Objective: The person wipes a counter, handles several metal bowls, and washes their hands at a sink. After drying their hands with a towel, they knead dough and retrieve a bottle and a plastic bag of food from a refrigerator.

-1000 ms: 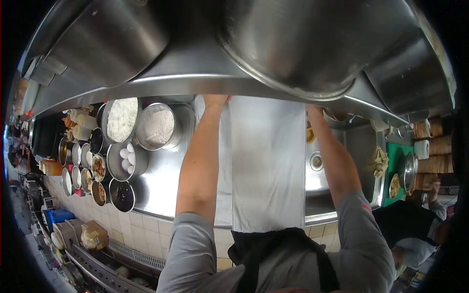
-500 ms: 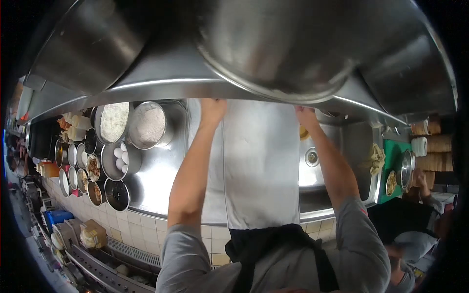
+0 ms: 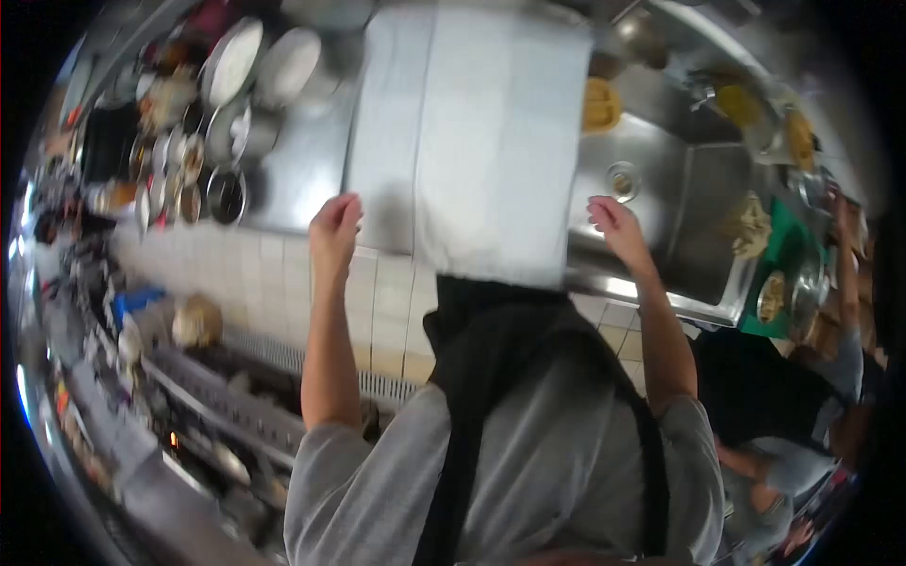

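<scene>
A large white cloth point(image 3: 500, 141) lies spread over the steel counter, its right edge along the sink. My left hand point(image 3: 335, 222) is just left of the cloth's near left corner, fingers curled in, with nothing visible in them. To the right of the cloth, over the near part of the sink, my right hand point(image 3: 615, 224) has its fingers curled and pressed together, also with nothing visible in them. Neither hand appears to touch the cloth.
Metal bowls of white powder point(image 3: 234, 64), eggs point(image 3: 241, 130) and small pots stand at the left. The sink point(image 3: 651, 165) has a yellow object point(image 3: 601, 106) at its far left. Beyond are a rag point(image 3: 752, 226), a green board point(image 3: 785, 236) and a co-worker's arm point(image 3: 847, 264).
Both hands have come back from the far end of the cloth towards my body and moved apart. The view has shifted, showing more of the cloth and sink.
</scene>
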Demonstrator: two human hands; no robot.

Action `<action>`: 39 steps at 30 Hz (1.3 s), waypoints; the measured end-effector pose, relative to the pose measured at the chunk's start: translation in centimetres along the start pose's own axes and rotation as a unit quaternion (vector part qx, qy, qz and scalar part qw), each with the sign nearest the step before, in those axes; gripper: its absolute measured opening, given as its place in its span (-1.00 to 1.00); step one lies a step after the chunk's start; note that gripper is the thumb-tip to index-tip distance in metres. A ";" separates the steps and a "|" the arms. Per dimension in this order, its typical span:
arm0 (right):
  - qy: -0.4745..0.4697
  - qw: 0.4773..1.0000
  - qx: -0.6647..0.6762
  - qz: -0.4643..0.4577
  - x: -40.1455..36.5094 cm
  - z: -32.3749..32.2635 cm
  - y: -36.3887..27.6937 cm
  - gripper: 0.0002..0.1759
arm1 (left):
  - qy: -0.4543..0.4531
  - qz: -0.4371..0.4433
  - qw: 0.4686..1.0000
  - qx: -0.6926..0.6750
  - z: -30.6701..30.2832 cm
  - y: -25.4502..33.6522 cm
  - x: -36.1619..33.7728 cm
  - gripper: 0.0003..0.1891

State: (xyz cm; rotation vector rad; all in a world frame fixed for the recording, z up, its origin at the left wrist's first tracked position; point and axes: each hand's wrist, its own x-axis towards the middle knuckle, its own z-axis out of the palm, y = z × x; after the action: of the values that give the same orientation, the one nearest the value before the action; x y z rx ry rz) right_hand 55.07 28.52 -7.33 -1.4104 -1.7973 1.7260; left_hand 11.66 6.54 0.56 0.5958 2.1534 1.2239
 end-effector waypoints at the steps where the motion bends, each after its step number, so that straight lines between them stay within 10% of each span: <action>1: -0.018 1.000 -0.018 -0.012 -0.4 0.3 -1.2 -0.73 | 0.007 -0.001 1.000 -0.002 0.3 0.4 -1.3 -0.78; 7: -0.158 0.971 -0.176 -0.039 -4.2 3.0 0.7 -0.62 | -0.071 0.024 0.983 0.167 2.8 -3.4 -5.5 -0.77; 12: -0.099 0.984 -0.147 -0.017 -6.0 3.6 0.8 -0.58 | -0.102 0.033 0.962 0.251 6.0 -4.9 -3.6 -0.72; 16: -0.093 0.981 -0.170 0.013 -5.8 5.1 0.6 -0.59 | -0.128 0.039 0.962 0.236 5.9 -5.3 -3.4 -0.74; 21: -0.025 0.987 -0.157 0.017 -6.4 6.5 0.0 -0.64 | -0.169 -0.079 0.975 -0.118 4.6 -5.0 -3.6 -0.88; 29: 0.111 0.994 -0.005 -0.014 -9.4 8.0 -0.5 -0.77 | -0.202 -0.058 0.978 0.010 0.8 -1.3 -3.2 -0.75; 39: 0.054 0.983 -0.169 -0.050 -11.4 8.8 -3.2 -0.72 | -0.272 0.047 0.959 0.068 0.6 -2.5 -3.1 -0.83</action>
State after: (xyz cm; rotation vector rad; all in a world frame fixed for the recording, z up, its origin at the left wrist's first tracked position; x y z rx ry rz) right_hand 52.56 14.96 -1.99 -1.4751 -2.1321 1.3116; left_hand 14.10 3.73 -1.01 0.9762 1.7597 0.8303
